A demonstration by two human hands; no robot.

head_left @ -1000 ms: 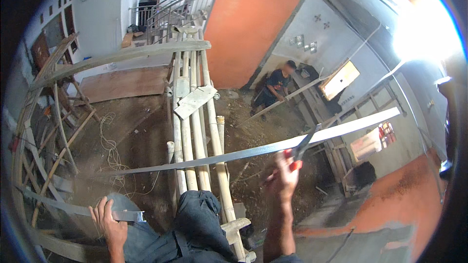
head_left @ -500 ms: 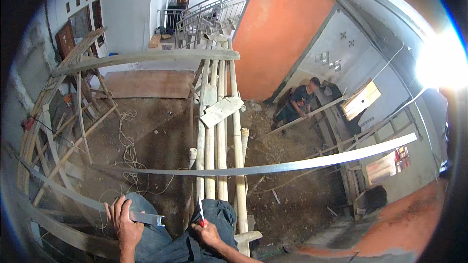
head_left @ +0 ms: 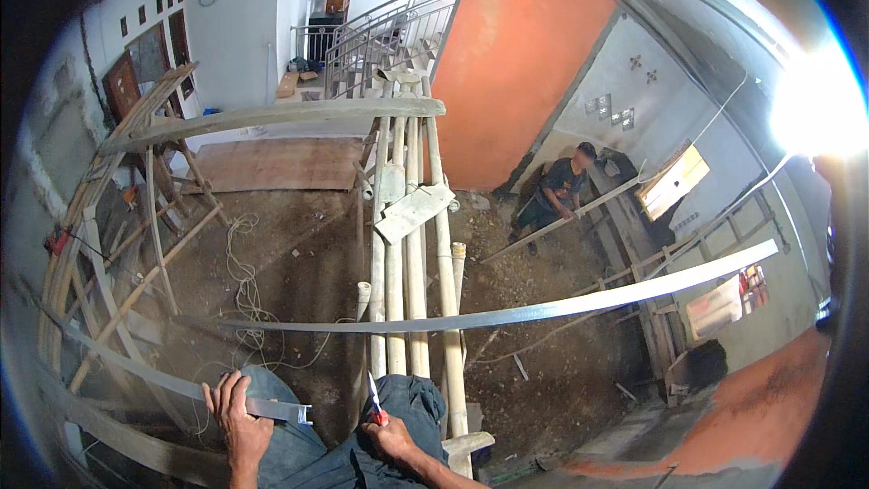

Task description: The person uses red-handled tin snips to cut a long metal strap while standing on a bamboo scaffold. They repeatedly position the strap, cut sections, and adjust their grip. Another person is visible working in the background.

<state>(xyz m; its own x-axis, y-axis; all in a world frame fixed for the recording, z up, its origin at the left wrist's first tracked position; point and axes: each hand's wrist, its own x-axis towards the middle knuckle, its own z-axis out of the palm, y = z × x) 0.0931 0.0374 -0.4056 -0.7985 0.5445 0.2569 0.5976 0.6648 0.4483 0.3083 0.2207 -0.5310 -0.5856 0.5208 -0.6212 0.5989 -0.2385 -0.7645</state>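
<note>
My left hand (head_left: 239,424) is closed around a grey metal channel (head_left: 279,410) near its cut end, which lies over my left thigh. The rest of the channel runs off to the far left. In my right hand (head_left: 391,439), resting by my right knee, is a pair of red-handled snips (head_left: 375,394) with the silver blades pointing away from me. The blades stand apart from the channel. Farther out, a second long metal channel (head_left: 507,315) lies across the bamboo poles (head_left: 396,281), touched by neither hand.
A short board (head_left: 415,214) lies on the poles, and a wooden beam (head_left: 290,112) crosses their far end. Timber and bamboo framing (head_left: 149,281) stands left. Below is a dirt floor with tangled cord (head_left: 243,281). Another person (head_left: 563,188) holds a pole at right. A bright lamp shines upper right.
The whole view has shifted slightly. Both hands keep their grips on the channel and the snips, almost unmoved.
</note>
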